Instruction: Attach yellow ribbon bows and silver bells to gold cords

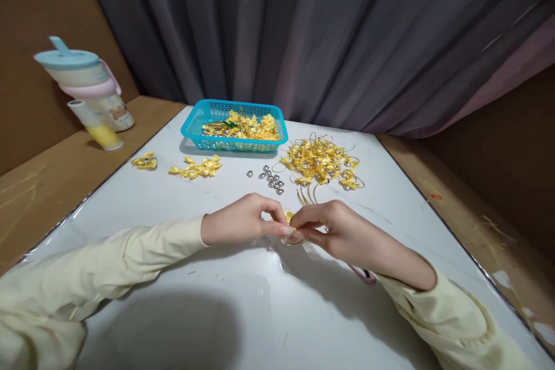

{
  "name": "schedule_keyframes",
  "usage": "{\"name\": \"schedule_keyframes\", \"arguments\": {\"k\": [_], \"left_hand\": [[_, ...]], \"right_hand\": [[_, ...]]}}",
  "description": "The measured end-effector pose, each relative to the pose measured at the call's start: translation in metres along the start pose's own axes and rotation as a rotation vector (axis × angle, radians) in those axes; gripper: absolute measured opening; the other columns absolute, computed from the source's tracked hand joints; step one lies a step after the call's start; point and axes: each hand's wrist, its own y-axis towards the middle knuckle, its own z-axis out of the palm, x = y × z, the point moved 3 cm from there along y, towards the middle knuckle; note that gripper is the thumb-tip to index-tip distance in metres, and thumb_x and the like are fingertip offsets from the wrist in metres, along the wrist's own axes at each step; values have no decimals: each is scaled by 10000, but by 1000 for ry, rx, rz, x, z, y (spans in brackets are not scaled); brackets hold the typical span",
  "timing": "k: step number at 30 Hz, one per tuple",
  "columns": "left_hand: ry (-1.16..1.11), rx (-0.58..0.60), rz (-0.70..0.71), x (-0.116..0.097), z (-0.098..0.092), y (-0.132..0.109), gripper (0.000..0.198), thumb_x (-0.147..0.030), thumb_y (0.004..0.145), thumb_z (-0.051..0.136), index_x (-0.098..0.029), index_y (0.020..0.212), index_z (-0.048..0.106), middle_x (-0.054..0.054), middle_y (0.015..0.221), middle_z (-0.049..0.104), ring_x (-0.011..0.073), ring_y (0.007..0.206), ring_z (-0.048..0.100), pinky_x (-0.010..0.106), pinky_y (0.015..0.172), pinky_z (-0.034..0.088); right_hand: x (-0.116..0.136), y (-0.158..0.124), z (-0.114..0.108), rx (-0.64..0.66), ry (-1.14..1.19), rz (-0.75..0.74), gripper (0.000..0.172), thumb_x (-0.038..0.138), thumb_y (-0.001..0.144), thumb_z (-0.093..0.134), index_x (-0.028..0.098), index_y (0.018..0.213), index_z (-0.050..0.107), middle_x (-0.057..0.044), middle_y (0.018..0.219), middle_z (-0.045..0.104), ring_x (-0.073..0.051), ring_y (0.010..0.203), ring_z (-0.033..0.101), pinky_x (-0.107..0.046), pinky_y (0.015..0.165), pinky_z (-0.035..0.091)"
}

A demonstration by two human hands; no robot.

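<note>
My left hand (pixel 249 221) and my right hand (pixel 336 228) meet fingertip to fingertip just above the table. Between the left thumb and forefinger a small yellow ribbon bow (pixel 288 217) shows in part. A thin gold cord (pixel 293 244) loops out below the fingertips, where my right hand pinches. The fingers hide most of both. Just beyond the hands lie several loose gold cords (pixel 307 195) and a scatter of silver bells (pixel 274 180). Behind these is a heap of yellow bows with cords and bells (pixel 318 159).
A blue basket (pixel 234 146) of yellow pieces stands at the back. Loose yellow bows (pixel 197 167) and a small bundle (pixel 145 161) lie to the left. A pink-handled tool (pixel 363 274) is partly under my right wrist. A tumbler (pixel 97 89) and a yellow-white tube (pixel 97 127) stand far left.
</note>
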Motion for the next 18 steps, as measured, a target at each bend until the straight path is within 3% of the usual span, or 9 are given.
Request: {"name": "schedule_keyframes", "arguments": {"k": [12,18], "left_hand": [[9,9,-23,-2,-1,-1,110,-240,747,638,-135,715,655,-8,691,661,97,655,559,184,608,401],[6,13,-17,-2,-2,-1,139,-261,755,633,-128,722,657,0,699,667,97,658,561,184,611,403]], "right_hand": [[-6,1,-9,91,33,85,169,209,782,553,150,834,702,-13,760,702,-127,642,603,-205,608,432],[-7,2,-10,136,174,127,238,307,804,555,133,881,697,-45,835,707,-158,754,620,-222,666,438]]}}
